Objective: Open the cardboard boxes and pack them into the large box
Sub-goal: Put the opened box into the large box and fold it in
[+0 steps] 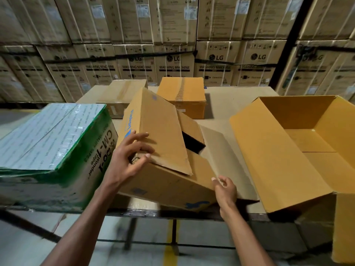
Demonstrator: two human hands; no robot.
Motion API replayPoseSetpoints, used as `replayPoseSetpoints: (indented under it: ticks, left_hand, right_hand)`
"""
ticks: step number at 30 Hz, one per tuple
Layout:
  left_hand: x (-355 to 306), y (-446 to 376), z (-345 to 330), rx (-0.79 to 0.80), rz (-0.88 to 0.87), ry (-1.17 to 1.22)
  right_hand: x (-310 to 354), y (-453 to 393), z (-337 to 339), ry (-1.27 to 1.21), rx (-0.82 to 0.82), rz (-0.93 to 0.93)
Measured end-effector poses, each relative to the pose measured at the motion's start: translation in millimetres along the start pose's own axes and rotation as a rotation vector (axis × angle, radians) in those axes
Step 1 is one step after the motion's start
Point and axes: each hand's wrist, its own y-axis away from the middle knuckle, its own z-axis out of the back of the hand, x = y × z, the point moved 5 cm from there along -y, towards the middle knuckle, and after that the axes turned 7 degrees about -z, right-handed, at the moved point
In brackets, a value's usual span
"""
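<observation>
Flipkart box tilted at table's front edge, both hands on it, large box open to its right.

Flipkart box (163, 150) lies between tape carton (51, 146) and large box (299, 150); long axis runs front-to-back, flaps partly open. Left hand (130, 156) fingers spread, gripping near-left top flap; right hand (224, 191) pinches loose right flap, nearer large box. Likely next: swing rightward. Two closed boxes (180, 96) at table's (236, 100) far edge.
</observation>
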Motion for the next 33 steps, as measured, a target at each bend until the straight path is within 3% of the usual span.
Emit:
replayPoseSetpoints:
  ticks: [9,16,19,23,25,27,30,33]
  left_hand:
    - [74,110,-20,-0.304,0.295,0.150]
    - [123,176,-29,-0.359,0.541,0.234]
    - [133,182,-26,-0.311,0.558,0.123]
    - [145,185,-22,-0.222,0.567,-0.039]
    - [147,187,-21,-0.208,0.581,-0.049]
    - [149,189,-20,-0.204,0.607,-0.029]
    - [147,189,-22,-0.208,0.629,0.037]
    - [142,186,-24,-0.230,0.678,0.110]
  right_hand:
    - [39,31,1,0.177,-0.044,0.324]
    - [22,63,-25,0.148,0.021,0.350]
    - [20,75,-27,0.063,0.024,0.364]
    - [2,72,0,-0.201,-0.144,0.135]
    - [-16,65,16,-0.322,-0.267,-0.015]
    - [-24,55,25,-0.457,-0.288,-0.123]
    - [-20,34,22,-0.770,-0.093,-0.347]
    - [-8,22,13,-0.770,0.129,-0.457]
